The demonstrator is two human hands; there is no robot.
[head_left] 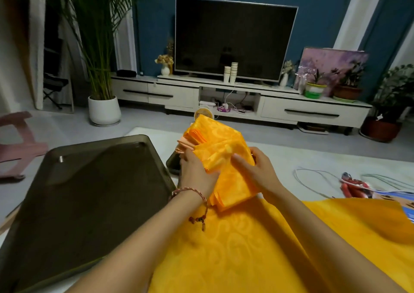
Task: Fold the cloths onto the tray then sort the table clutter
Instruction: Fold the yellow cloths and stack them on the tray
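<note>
A stack of folded yellow cloths point(220, 144) is held up above the table between both hands. My left hand point(196, 169) grips its left side from below, and my right hand point(253, 169) pinches a fold on its right side. Beneath my arms a large yellow cloth point(257, 248) with a woven swirl pattern lies spread flat over the table. The dark metal tray point(89, 191) sits to the left, with nothing on it.
A small dark object point(173, 165) lies between the tray and the cloth stack. Cords point(313, 176) and red-handled clutter point(354, 186) lie at the right of the white table. Beyond are a TV stand point(235, 100), a potted plant point(104, 110) and a pink stool point(18, 144).
</note>
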